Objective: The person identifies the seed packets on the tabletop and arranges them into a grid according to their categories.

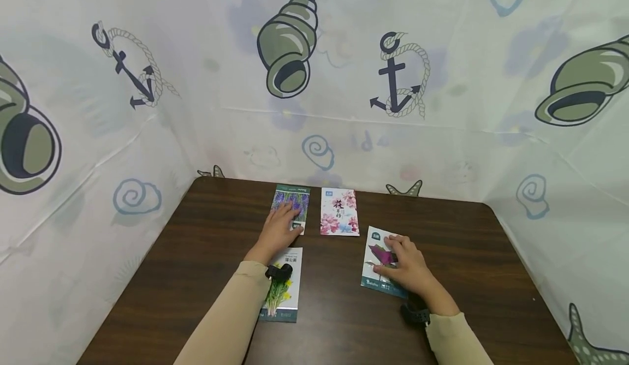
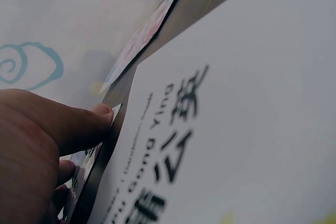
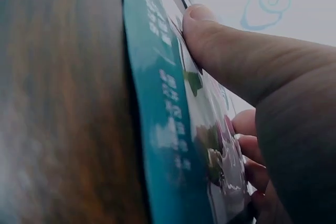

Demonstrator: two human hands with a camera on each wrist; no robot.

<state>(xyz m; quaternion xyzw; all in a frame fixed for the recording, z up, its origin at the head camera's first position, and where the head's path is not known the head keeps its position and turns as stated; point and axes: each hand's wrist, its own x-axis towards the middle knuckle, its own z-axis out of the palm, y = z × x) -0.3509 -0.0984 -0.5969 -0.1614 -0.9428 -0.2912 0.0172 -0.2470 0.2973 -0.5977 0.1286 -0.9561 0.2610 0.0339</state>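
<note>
My left hand (image 1: 276, 233) rests on a seed packet with purple hanging flowers (image 1: 298, 201), fingers extended over its face. Under my left wrist lies a white dandelion seed packet (image 1: 292, 299); its printed name fills the left wrist view, where the thumb (image 2: 86, 124) is beside it. My right hand (image 1: 411, 267) lies on a white packet with a purple flower and a teal lower band (image 1: 371, 267), thumb and fingers spread on its front. In the right wrist view the thumb (image 3: 220, 45) touches the glossy packet (image 3: 163, 114), which hides part of the fingers.
A pink-blossom packet (image 1: 339, 212) lies between the hands toward the back of the dark wooden table (image 1: 334, 299). Cloth walls (image 1: 344, 147) printed with shells and anchors stand around the table's back and sides. Each wrist wears a black strap (image 1: 415, 315).
</note>
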